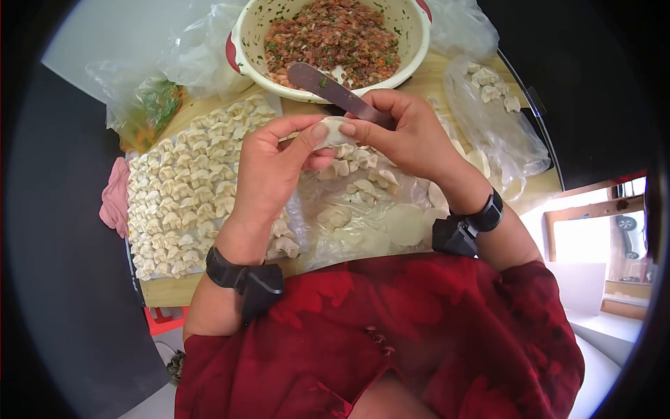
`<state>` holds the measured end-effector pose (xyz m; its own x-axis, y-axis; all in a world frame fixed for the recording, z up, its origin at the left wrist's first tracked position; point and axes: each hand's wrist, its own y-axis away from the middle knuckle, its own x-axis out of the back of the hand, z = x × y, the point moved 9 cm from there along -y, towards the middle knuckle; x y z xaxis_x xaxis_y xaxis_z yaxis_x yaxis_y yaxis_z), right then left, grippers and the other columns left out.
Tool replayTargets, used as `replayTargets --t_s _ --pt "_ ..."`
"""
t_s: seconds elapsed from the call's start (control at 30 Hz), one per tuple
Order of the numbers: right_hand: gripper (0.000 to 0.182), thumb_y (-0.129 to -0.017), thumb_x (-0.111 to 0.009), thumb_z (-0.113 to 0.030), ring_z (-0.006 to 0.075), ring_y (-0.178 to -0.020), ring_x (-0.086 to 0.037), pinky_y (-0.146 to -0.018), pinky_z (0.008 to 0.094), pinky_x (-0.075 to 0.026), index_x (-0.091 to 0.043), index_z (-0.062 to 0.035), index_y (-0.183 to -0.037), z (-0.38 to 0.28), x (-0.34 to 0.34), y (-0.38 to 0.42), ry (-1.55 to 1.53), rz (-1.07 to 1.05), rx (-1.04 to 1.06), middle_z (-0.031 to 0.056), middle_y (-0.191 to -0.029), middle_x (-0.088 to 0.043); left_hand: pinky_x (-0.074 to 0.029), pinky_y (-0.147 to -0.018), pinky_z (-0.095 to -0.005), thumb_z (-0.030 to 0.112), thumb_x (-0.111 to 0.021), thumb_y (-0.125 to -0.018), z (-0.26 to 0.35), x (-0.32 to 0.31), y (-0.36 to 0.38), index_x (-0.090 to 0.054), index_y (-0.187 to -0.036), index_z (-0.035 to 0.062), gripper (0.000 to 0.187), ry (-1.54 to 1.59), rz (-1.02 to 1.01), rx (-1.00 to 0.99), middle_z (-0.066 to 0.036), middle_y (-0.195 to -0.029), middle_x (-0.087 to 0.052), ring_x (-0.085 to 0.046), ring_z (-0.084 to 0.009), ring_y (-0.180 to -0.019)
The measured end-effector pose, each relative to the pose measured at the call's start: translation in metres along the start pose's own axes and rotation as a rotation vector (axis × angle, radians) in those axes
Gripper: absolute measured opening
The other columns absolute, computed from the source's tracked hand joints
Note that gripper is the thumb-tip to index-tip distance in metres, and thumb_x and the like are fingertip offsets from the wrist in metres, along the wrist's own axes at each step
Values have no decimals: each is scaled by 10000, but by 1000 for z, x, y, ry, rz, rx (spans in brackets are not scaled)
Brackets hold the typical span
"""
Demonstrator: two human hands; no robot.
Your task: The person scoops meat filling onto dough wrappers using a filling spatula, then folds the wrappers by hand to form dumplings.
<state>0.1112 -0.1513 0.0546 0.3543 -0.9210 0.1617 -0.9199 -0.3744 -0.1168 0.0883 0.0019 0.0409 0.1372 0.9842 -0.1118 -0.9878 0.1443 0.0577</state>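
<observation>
Left hand [276, 160], right hand [401, 133]: fingers pinch folded white dough dumpling [333, 134], apparently steadying its edge; right also grips flat grey metal spatula [336, 93], leaving thumb free.

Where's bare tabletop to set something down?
Narrow strips of pale wooden table: front left, below white pleated dumplings; upper right, between the round cream basin and rightmost clear plastic bag. Crowded: left, dumplings; centre, flat round white wrappers.

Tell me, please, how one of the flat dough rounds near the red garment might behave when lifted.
The dough round looks thin, so it is probably light and floppy. Lying flat on the plastic sheet, it may cling a little when peeled up. That flatness also makes rolling or tipping unlikely.
</observation>
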Motion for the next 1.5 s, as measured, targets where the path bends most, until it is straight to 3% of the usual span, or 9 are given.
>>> replayTargets --t_s 0.23,0.43,0.67,1.0,1.07,1.13,1.23,1.4,1.5 --pt "163 -876 -681 -150 44 -607 -503 -543 247 -423 -646 -5 -942 -11 2 5 131 53 81 19 -697 -643 -445 -535 -177 138 -708 -881 15 5 -1 -723 -1002 17 172 -313 65 -259 -1 -840 -628 -547 -42 -637" --pt "94 -883 -632 -77 72 -634 -490 -577 262 -428 -600 -12 -943 -22 0 8 127 129 185 32 -691 -595 -422 -538 -193 106 -705 -878 7 -2 -3 -696 -1005 29 149 -116 126 -123 1 -822 -630 -522 -49 -652" --pt "53 -895 -580 -21 122 -675 -483 -621 273 -435 -528 -26 -900 -14 -3 16 55 365 403 41 -740 -548 -476 -531 -189 98 -683 -891 3 -17 -8 -660 -944 24 94 103 143 -255 -11 -786 -649 -552 -47 -619" --pt "126 -985 -511 -118 80 -744 -566 -645 259 -460 -557 -27 -1059 -18 25 22 -67 157 152 19 -842 -610 -491 -634 -194 80 -662 -905 30 -11 1 -656 -989 29 98 -34 51 -351 -7 -846 -669 -590 -44 -741" --pt "140 -975 -552 -112 -7 -629 -438 -546 156 -367 -574 -72 -1108 -18 32 25 -203 132 196 -24 -909 -617 -499 -647 -200 54 -658 -902 33 -13 3 -652 -991 24 95 -41 9 -367 -16 -895 -658 -603 -58 -775" --pt "162 -931 -617 -106 41 -745 -545 -603 187 -409 -572 -47 -1075 -26 28 32 -141 147 235 -21 -869 -619 -510 -665 -211 23 -655 -893 40 -21 7 -648 -986 15 94 -81 -44 -472 -28 -947 -632 -611 -76 -809" --pt "315 -774 -782 -70 38 -608 -430 -522 211 -364 -600 -78 -1031 -41 22 42 101 165 296 -44 -778 -576 -526 -709 -224 -11 -645 -887 46 -34 12 -648 -980 12 95 -149 -98 -530 -40 -979 -599 -618 -94 -848" --pt "261 -774 -782 -52 13 -557 -347 -496 193 -300 -676 -97 -1009 -42 24 42 207 227 437 -61 -773 -559 -535 -783 -235 -34 -600 -905 48 -47 17 -627 -1065 2 166 -178 -181 -572 -60 -1039 -593 -637 -121 -904" --pt "247 -798 -749 -40 19 -549 -354 -490 203 -309 -671 -110 -1022 -29 40 43 211 257 411 -49 -767 -566 -533 -806 -253 -48 -533 -929 35 -44 11 -506 -1258 -35 330 -75 -155 -382 -103 -1152 -595 -648 -145 -957"
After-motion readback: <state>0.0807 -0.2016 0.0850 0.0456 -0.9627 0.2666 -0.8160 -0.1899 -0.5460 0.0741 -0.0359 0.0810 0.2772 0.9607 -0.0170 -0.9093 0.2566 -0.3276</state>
